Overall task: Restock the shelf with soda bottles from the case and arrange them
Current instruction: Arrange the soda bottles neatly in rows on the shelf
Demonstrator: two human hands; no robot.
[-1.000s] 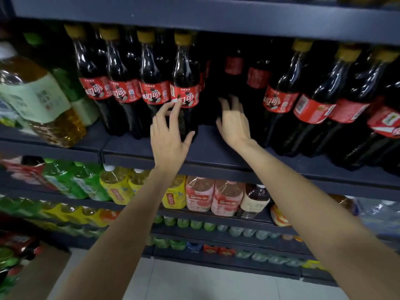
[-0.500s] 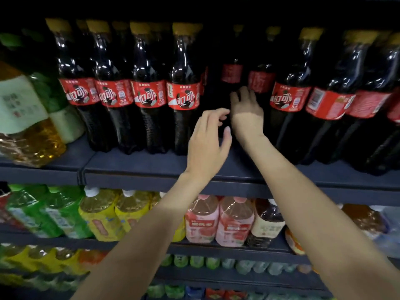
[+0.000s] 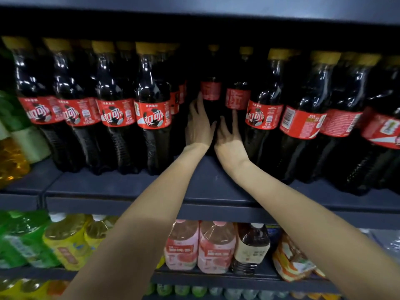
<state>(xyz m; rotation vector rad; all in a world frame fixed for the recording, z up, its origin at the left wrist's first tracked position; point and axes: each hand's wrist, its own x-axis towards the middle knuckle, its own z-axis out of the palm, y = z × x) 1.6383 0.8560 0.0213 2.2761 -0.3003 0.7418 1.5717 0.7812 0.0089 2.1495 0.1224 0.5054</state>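
We reached both hands into gap on shelf (image 3: 212,185). Left hand (image 3: 199,124), fingers straight, touched rear soda bottle (image 3: 211,92). Right hand (image 3: 229,137), fingers spread, rested against neighbouring rear bottle (image 3: 237,98).

Lighting is dim and frontal. The shelf (image 3: 216,187) recess is deep in shadow; rear bottles are barely legible. Small highlights glint on the front soda bottles (image 3: 153,109). Edges bow and blur, possibly from motion.
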